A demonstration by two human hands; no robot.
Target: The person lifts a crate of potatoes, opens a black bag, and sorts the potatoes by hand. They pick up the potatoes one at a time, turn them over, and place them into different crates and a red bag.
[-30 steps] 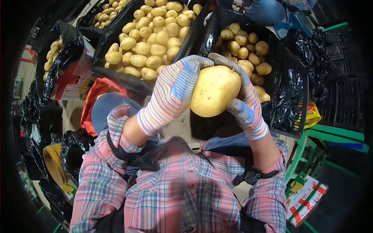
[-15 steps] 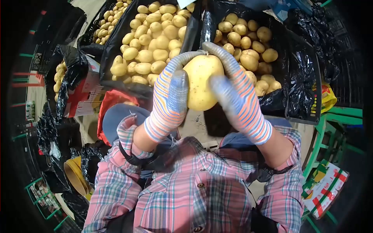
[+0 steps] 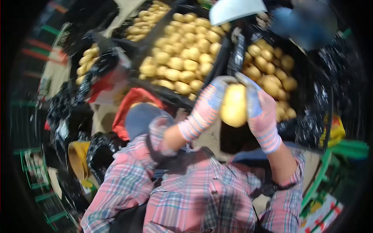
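A large yellow potato (image 3: 234, 105) is held upright between my two gloved hands, in front of my chest. My left hand (image 3: 210, 104), in a striped knit glove, closes on its left side with the fingers over the top. On the opposite side my right hand (image 3: 262, 108), in a matching glove, grips it with the fingers at the top right. Beyond them lie a crate of many potatoes (image 3: 186, 52) lined with black plastic and, to the right, another lined crate of potatoes (image 3: 272, 73). The view is blurred by motion.
Further potatoes (image 3: 147, 21) fill a crate at the back left. A red bag (image 3: 125, 112) lies beside my left knee. A yellow bucket (image 3: 77, 163) stands lower left, and green metal framing (image 3: 316, 176) at the right. A blurred bluish shape (image 3: 311, 25) is at the upper right.
The view has shifted, so crates and hands appear further right and lower. Both hands still hold the potato; my right thumb has moved off its front. A blurred bluish shape has appeared upper right.
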